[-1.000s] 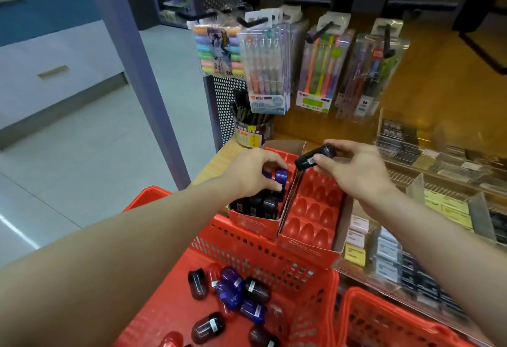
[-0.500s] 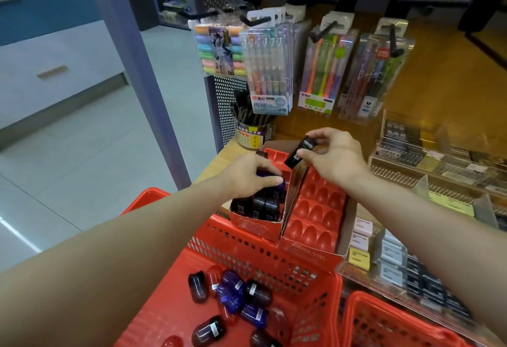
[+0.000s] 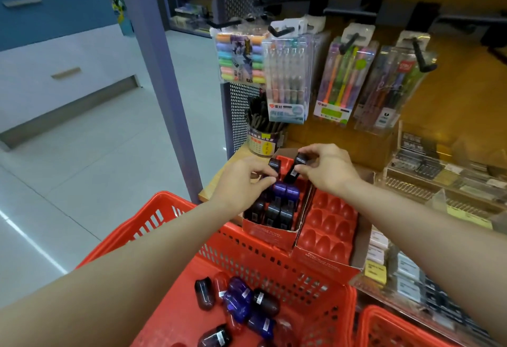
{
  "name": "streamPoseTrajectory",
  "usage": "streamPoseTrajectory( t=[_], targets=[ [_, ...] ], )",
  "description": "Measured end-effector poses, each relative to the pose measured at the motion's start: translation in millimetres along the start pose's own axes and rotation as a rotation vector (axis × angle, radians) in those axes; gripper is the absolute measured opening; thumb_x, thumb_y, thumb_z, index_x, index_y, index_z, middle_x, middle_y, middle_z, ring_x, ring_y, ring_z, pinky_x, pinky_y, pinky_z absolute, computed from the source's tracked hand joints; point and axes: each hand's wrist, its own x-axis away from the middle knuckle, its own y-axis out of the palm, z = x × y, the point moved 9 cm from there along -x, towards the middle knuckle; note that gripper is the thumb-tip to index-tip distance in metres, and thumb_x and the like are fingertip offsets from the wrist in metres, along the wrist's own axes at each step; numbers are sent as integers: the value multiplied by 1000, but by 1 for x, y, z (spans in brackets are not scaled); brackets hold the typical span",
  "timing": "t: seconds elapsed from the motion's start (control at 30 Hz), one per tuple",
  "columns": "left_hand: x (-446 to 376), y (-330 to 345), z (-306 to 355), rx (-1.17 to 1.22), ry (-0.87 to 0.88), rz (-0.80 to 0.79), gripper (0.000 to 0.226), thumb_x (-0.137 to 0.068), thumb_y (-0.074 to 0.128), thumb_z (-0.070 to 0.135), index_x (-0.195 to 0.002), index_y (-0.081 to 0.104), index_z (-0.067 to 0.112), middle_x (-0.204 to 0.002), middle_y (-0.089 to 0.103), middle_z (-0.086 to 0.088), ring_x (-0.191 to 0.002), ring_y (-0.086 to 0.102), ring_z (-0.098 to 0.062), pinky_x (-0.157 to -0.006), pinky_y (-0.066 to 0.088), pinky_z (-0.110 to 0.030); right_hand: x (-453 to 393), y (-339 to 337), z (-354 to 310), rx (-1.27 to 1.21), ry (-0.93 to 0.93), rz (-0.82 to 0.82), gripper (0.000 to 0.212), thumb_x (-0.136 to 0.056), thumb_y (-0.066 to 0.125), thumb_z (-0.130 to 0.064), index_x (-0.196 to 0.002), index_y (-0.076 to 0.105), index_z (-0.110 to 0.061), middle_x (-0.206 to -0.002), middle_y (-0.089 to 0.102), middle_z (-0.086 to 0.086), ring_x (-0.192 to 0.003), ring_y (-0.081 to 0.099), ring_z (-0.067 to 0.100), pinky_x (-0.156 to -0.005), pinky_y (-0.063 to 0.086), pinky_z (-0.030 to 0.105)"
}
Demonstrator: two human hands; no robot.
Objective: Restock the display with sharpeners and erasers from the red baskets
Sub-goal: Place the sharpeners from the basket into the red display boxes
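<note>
A black sharpener (image 3: 295, 169), tilted, is pinched between the thumb and fingers of the right hand (image 3: 325, 169) over the far end of a red display box (image 3: 270, 232). Just to its left, the left hand (image 3: 241, 185) pinches a second black sharpener (image 3: 275, 165) at its fingertips, also above the box's far end. Both hands have curled fingers closed on their sharpeners.

The box stands on the shelf edge and already holds rows of sharpeners (image 3: 277, 209): purple ones near the hands, black ones toward the front. Touching its right side is a second red box, a tray (image 3: 330, 223) of rounded hollows.

Below and nearer the viewer, a red basket (image 3: 315, 286) holds loose sharpeners (image 3: 241, 302), black, purple and red, lying in a heap on its floor. The rim of a second basket (image 3: 384, 322) shows at lower right.

Behind the boxes stands a cup of pens (image 3: 263, 132). Above it, pen packs (image 3: 288, 77) hang on black hooks against a wooden back panel. To the right, clear shelf trays (image 3: 439, 182) hold small boxed goods, too blurred to identify. A purple post (image 3: 162, 77) rises at left, with pale floor beyond.
</note>
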Motion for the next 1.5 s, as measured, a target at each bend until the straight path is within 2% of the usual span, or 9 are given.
streamPoseTrajectory(
  t=[0.23,0.43,0.6,0.7,0.83,0.97,1.23,1.4,1.5],
  targets=[
    [1,1,-6,-33,5,-87,18,-84,76,24,-102,77,20,-106,69,6,-98,61,-11,-92,51,-33,-11,17,-14,101,-9,-3,29,-75,85,-23,-100,71,-19,-111,68,4,-107,61,21,-95,51,35],
    [-2,4,-4,-77,26,-68,16,-80,79,31,-92,73,23,-96,64,12,-94,58,-9,-89,52,-37,-10,10,-14,221,-38,-10,32,-73,85,-25,-102,73,-20,-111,68,4,-107,61,21,-93,53,37],
    [-3,13,-1,-108,48,-139,23,-85,76,23,-107,75,27,-98,57,8,-90,55,-11,-87,53,-35,-9,23,-15,318,-104,-59,35,-78,82,-29,-110,73,-17,-118,67,4,-117,54,21,-99,47,33],
    [-5,13,0,-147,47,-159,21,-85,75,24,-106,76,26,-99,57,6,-91,55,-13,-88,52,-36,-12,25,-27,341,-129,-100,24,-91,68,-31,-110,74,-17,-116,69,7,-114,58,21,-92,48,28],
    [-6,14,3,-163,38,-175,22,-85,75,22,-107,76,21,-105,62,-2,-97,57,-18,-91,50,-38,4,7,-34,383,-238,-51,36,-88,69,-39,-118,68,-18,-112,69,2,-107,62,19,-95,52,35],
    [-6,11,3,-174,23,-165,21,-85,76,22,-106,76,21,-101,60,2,-96,57,-17,-91,48,-34,30,16,-19,449,-237,-123,45,-75,75,-58,-109,72,-28,-106,72,-6,-107,62,17,-96,49,45],
    [-8,12,1,-201,0,-163,21,-84,76,24,-106,76,24,-100,56,8,-94,54,-11,-88,44,-26,28,20,-12,560,-148,-86,36,-78,74,-54,-105,71,-30,-109,69,-3,-115,54,23,-90,35,47],
    [-2,9,15,-254,36,-170,26,-87,74,22,-112,74,16,-97,56,3,-100,55,-17,-80,32,-15,37,19,-27,749,-192,-150,45,-83,68,-55,-112,68,-22,-112,68,6,-112,59,29,-93,41,45],
    [18,-18,21,-208,40,-14,25,-91,69,27,-113,71,17,-103,59,0,-92,54,-12,-75,36,-17,64,3,-51,631,-385,28,37,-90,64,-47,-112,69,-18,-106,71,10,-99,65,32,-82,53,41]
  ],
)
